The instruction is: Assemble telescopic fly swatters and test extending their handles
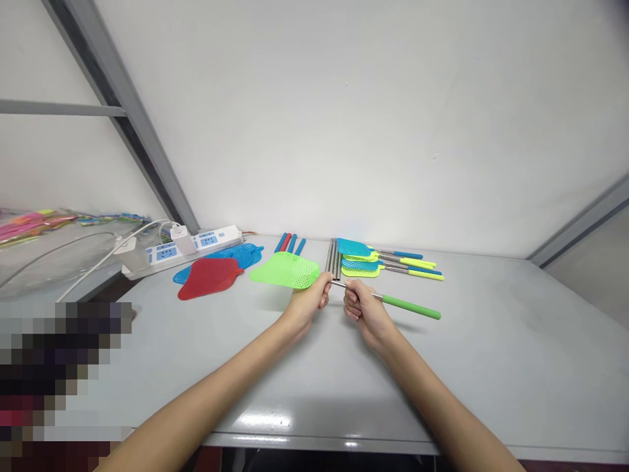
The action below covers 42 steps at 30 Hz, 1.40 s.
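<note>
A fly swatter with a bright green mesh head (285, 270), a thin metal rod and a green grip (413, 308) is held level above the table by both hands. My left hand (310, 300) is closed where the head meets the rod. My right hand (362, 305) is wrapped round the metal shaft, close to the green grip. Behind my hands several bare metal rods (334, 259) lie side by side. To their left are loose blue and red grips (289, 243). A red swatter head (210, 278) rests partly over blue swatter heads (250, 252).
Whole swatters with blue and yellow heads (361, 267) are stacked at the back right. A white power strip (209, 241) with plugs and cables stands at the back left. Beyond it lie plastic bags (63, 262) of colourful items. A blurred-out patch covers the lower left. Metal frame posts flank the grey table (491, 354).
</note>
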Motion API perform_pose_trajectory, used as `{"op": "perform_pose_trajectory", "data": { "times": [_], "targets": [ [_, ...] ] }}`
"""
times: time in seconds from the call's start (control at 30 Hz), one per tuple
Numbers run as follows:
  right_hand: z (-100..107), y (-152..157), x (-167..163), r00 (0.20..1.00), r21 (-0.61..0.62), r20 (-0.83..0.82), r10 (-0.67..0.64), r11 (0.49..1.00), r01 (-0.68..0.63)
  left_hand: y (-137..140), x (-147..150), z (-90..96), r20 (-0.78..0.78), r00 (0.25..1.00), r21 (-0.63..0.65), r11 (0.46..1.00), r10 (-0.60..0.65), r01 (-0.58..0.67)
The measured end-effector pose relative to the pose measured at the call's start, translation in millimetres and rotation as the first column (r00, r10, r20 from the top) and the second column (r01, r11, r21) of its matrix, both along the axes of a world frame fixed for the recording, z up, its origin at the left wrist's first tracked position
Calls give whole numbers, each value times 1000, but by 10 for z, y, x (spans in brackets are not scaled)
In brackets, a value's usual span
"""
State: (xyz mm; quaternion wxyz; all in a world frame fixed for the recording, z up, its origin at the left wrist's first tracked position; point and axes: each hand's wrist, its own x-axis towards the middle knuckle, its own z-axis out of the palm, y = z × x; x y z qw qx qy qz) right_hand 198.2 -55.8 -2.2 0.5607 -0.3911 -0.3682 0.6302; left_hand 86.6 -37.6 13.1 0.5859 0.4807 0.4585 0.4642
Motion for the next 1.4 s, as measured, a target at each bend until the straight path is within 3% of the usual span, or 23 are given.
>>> {"op": "perform_pose_trajectory", "data": {
  "times": [1.4],
  "targets": [
    [29,-22,8,1000,-26,-21,-18,1000,17,110,-68,9,3,996,77,993,85,-85]
  ]
}}
